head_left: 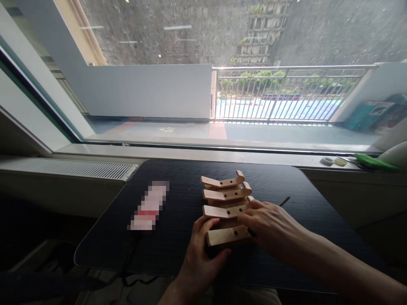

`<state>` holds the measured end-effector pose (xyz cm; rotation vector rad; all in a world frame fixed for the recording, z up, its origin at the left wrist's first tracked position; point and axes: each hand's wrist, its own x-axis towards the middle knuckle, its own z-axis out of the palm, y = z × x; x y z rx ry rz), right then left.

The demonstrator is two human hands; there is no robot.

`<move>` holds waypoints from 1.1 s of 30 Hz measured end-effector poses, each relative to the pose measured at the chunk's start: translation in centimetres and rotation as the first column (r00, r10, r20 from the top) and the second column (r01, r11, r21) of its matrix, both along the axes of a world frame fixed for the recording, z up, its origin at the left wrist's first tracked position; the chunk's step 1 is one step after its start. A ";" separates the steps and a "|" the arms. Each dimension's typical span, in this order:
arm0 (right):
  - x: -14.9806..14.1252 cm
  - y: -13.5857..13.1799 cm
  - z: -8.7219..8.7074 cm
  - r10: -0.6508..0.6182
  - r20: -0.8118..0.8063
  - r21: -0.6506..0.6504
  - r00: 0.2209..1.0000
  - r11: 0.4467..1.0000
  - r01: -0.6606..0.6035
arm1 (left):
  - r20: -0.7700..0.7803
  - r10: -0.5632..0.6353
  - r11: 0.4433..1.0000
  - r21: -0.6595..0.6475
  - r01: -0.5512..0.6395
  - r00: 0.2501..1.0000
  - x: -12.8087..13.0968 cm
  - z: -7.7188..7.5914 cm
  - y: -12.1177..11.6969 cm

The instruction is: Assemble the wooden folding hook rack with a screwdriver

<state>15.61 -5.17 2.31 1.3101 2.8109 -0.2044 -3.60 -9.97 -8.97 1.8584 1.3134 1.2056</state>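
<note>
Spreading out beneath both my hands is the dark worktop (pixel 184 178). Between them, reaching away beyond my fingers, sits the wooden rack (pixel 214 212), four pale bent slats one behind another. I judge it light, stiff and smooth, a little slippery but hardly fragile; the slat ends look the best hold. My left hand (pixel 200 250) cups the left end of the nearest slat (pixel 224 237), fingers behind it, thumb in front. My right hand (pixel 267 218) curls narrowly over the right ends of the two nearest slats, hiding them; whether it grips wood or something else, I cannot tell. Past its back pokes a thin rod (pixel 285 201), its middle covered. The underside is too dark to make out.
</note>
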 end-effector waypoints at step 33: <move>5.8 -0.3 -1.1 -0.080 -0.375 -0.156 0.924 0.988 0.022 | -0.664 -0.331 0.939 -0.158 0.307 0.671 7.2 7.7 5.6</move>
